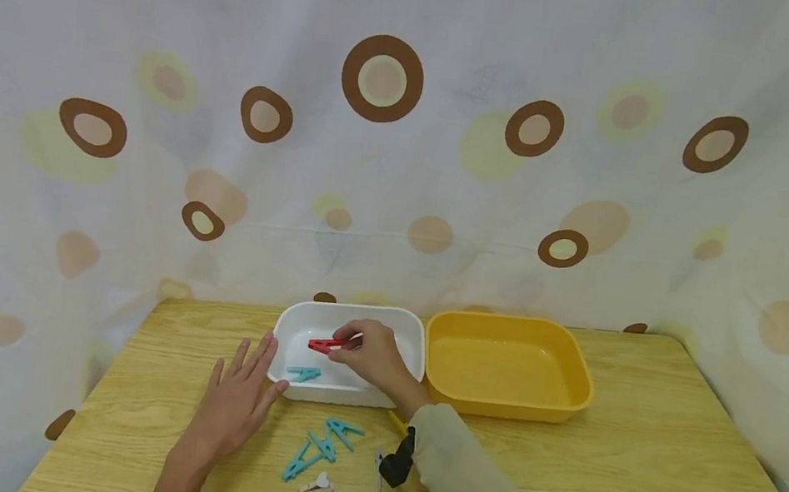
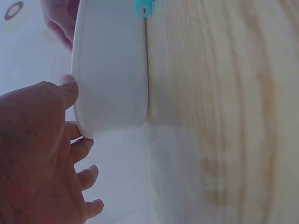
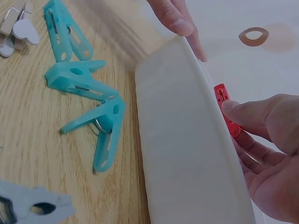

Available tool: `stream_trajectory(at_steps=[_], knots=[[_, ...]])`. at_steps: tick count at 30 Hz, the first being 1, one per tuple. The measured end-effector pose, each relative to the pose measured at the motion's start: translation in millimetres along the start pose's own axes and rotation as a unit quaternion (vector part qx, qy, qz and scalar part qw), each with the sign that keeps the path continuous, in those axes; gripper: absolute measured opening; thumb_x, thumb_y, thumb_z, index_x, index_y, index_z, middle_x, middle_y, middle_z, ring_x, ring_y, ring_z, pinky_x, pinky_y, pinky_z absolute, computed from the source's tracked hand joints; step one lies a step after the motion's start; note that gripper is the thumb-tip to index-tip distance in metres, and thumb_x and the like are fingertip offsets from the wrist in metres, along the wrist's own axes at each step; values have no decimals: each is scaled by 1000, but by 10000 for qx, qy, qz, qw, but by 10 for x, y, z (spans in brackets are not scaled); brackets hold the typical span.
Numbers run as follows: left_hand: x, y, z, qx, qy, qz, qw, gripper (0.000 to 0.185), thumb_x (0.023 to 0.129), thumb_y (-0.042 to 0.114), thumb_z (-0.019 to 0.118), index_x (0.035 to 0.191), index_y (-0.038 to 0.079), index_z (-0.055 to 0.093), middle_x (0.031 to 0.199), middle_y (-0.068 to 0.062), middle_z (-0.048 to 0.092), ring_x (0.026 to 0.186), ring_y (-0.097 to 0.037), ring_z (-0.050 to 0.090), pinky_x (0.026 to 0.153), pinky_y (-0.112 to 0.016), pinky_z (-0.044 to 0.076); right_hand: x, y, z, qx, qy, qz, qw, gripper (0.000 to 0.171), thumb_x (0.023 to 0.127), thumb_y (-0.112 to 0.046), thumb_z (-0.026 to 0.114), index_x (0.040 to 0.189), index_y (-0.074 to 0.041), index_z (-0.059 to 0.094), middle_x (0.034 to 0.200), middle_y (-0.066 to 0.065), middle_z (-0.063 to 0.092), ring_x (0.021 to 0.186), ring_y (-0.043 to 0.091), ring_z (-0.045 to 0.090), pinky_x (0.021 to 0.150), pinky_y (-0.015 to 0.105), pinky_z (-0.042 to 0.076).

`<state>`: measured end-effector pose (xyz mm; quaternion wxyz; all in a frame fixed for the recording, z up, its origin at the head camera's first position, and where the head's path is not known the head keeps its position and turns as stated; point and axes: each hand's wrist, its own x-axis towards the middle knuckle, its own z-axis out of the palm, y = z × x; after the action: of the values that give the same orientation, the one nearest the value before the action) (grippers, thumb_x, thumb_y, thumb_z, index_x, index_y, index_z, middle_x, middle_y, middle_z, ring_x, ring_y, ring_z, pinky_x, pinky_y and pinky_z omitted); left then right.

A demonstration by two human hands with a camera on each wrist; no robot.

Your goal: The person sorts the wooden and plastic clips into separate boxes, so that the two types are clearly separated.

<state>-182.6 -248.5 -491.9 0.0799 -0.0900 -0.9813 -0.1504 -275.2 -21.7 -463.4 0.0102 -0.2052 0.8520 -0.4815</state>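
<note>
red clothespin [image 1: 328, 344] — pinched at its right end by right hand [image 1: 373, 357], thumb and fingertips curled on it, held over the white tray [image 1: 404, 327], not yet on its floor. teal clothespin [image 1: 304, 373] — lying in tray, near-left corner. left hand [image 1: 239, 402] — flat on table [image 1: 634, 481], fingers straight and spread, thumb touching tray's left wall, holding nothing. yellow tray [image 1: 577, 372] — touching white tray's right side. loose teal pegs [image 1: 325, 442] and small clips — near side of table, by right forearm. risks, as judged: grip is at one end only, so peg could swivel or drop outside the rim; sleeve could sweep the loose pegs; tray could slide if knocked.
</note>
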Motion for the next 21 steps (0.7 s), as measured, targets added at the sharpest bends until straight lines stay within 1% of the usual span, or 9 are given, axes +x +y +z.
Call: stream_trajectory(at_steps=[6,10,15,21], knots=[[9,8,4,23,57,17,10000,71,109,46,45,163,7,24,170,-8,21,154,-43,16,116,-73,14,117,54,97,18,-43,-104,9999,20,82,-9,87,98,-2,77,91,7,73,76,14,66,68,22,55],[16,10,13,34,100,42,9999,70,109,45,46,163,7,24,169,-8,22,154,-42,17,116,-72,15,167,70,167,-17,-117,-24,9999,19,82,-9,87,97,-3,77,92,6,73,79,13,65,72,23,55],[0,6,27,25,61,4,10000,70,109,46,43,164,7,23,170,-7,21,155,-42,15,116,-72,14,208,76,245,-39,-272,92,9996,19,83,-9,87,97,-3,77,94,6,73,81,14,65,79,27,56],[-7,2,38,83,105,0,9999,69,109,46,45,163,7,25,169,-8,22,154,-42,17,116,-72,16,247,73,314,-45,-336,128,9993,19,83,-8,86,98,-2,77,94,6,73,82,15,62,79,27,55]])
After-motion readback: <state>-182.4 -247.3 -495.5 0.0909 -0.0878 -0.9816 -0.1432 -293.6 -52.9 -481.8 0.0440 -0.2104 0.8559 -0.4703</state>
